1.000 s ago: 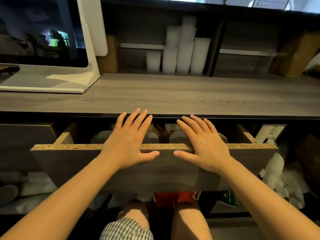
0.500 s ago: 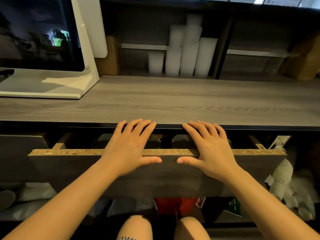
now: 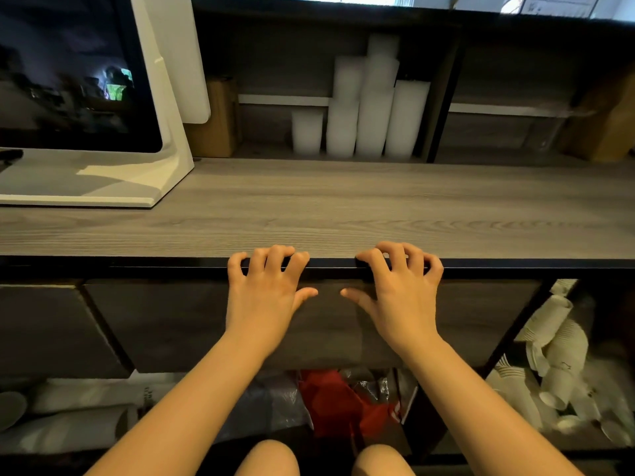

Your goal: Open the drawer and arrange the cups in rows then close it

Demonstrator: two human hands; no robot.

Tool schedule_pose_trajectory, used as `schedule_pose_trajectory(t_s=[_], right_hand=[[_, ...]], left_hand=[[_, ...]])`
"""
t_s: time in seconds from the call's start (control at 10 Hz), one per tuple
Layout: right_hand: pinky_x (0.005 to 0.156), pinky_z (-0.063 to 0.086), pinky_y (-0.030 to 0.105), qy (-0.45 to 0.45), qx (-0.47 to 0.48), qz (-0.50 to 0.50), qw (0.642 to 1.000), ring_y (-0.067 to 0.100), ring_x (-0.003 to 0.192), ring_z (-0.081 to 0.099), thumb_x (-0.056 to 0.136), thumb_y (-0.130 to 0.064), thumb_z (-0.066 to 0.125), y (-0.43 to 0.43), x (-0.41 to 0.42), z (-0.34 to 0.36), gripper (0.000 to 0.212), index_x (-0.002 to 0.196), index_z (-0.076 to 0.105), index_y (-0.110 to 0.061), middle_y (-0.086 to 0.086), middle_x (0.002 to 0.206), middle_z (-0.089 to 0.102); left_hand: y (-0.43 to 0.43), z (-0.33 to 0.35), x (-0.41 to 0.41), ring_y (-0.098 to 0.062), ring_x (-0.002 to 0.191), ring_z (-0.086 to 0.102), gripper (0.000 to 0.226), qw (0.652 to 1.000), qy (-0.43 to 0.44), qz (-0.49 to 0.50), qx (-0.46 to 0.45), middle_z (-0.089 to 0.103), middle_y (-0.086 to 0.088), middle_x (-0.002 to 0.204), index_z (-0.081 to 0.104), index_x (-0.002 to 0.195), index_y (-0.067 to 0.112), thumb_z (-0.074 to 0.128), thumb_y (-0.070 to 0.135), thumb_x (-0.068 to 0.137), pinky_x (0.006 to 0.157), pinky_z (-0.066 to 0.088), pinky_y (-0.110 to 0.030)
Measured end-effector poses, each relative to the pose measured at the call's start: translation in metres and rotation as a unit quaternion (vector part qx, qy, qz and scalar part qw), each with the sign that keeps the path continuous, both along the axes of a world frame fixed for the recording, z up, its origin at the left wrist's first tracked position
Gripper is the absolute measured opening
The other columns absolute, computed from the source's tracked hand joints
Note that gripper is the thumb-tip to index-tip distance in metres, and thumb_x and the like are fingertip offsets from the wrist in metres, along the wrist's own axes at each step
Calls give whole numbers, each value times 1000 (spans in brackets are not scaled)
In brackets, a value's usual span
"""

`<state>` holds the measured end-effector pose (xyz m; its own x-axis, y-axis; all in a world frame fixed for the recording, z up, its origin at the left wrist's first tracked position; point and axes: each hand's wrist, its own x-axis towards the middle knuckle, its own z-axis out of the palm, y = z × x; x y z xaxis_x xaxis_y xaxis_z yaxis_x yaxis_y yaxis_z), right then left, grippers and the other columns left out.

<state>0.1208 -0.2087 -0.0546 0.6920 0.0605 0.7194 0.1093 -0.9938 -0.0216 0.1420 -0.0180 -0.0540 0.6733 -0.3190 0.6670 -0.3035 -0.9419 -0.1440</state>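
Note:
The dark wood drawer (image 3: pixel 165 324) sits fully pushed in under the grey counter (image 3: pixel 343 207), so the cups inside it are hidden. My left hand (image 3: pixel 264 290) lies flat on the drawer front, its fingertips curled against the counter's black edge. My right hand (image 3: pixel 398 290) rests beside it in the same pose, fingers bent and apart. Neither hand holds anything.
A white monitor stand (image 3: pixel 103 187) fills the counter's left. Stacks of white cups (image 3: pixel 364 111) stand on the back shelf. Loose paper cups (image 3: pixel 556 352) lie in the open bay at the lower right. A red bag (image 3: pixel 340 403) sits below the drawer, above my knees.
The drawer has slid from partly open to fully shut under both palms. The cups seen inside are now out of sight. My fingers have curled up against the counter edge.

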Motion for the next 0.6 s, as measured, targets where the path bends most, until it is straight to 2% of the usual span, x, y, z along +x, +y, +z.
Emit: schedule_pose_trajectory(t_s=[0.1,0.2,0.3,0.4,0.5,0.6], right_hand=[[87,24,46,-2,2,-15,1000,27,106,42,61,-50,77,3,1,-1,49,98,61,-22,6,105,62],[88,29,48,39,20,-13,999,30,105,49,62,-47,78,7,-3,7,47,97,60,-22,5,105,61],[86,36,47,71,9,3,997,32,104,52,66,-42,77,6,-8,16,43,100,60,-21,4,107,60],[91,37,41,197,-21,61,978,28,115,46,82,-43,62,-5,-18,46,43,120,54,-25,0,122,54],[93,40,37,279,-25,101,954,23,116,47,88,-43,54,-16,-16,73,42,127,50,-27,-2,128,52],[89,48,38,375,4,90,923,22,110,56,91,-42,51,-23,-5,106,41,128,50,-24,1,127,58]], left_hand=[[-4,2,-1,-26,87,46,54,1000,19,23,8,61,-7,96,51,105,19,65,50,64,78,46,-49],[-7,14,-8,-29,84,56,50,997,70,37,23,60,-8,93,57,102,16,72,48,66,76,46,-47],[-7,25,-14,-28,91,54,47,995,95,9,26,56,-7,101,55,108,16,68,47,76,80,44,-44],[3,48,-15,-25,109,44,45,978,200,-52,31,47,-3,121,42,124,20,47,48,89,90,40,-38],[7,77,-9,-23,115,43,46,952,289,-85,51,46,-4,129,40,127,21,46,48,90,94,42,-37],[4,109,4,-24,122,44,52,886,449,-81,82,45,-6,138,40,135,20,48,47,91,100,40,-38]])
